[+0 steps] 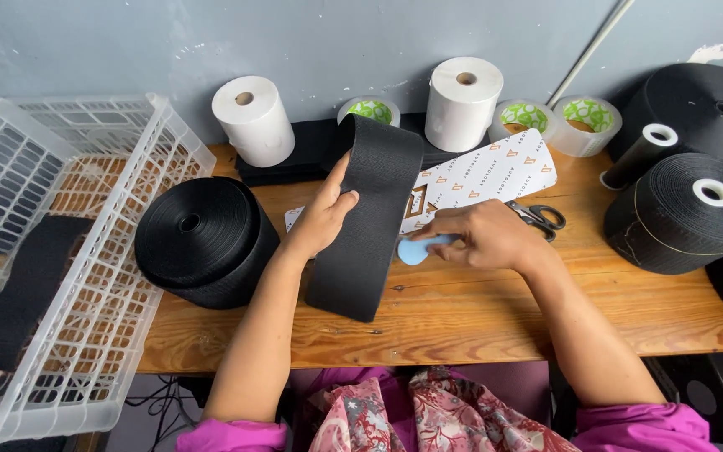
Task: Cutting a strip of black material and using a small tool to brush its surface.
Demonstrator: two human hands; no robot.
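Strip (367,219) flat on surface (479,314) | left hand (325,213) fingers open, pressing it | right hand (485,237) fingers pinch blue chalk (416,249) | no chalk mark seen; scissors (537,218) unused

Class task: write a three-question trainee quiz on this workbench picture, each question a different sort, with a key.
1. True or false: the left hand rests on the wide black strip.
2. The right hand holds: A) the scissors B) a pale blue chalk piece C) a tape roll.
3. Fill in: a black strip piece lies in the white plastic ______.

Key: 1 true; 2 B; 3 basket.
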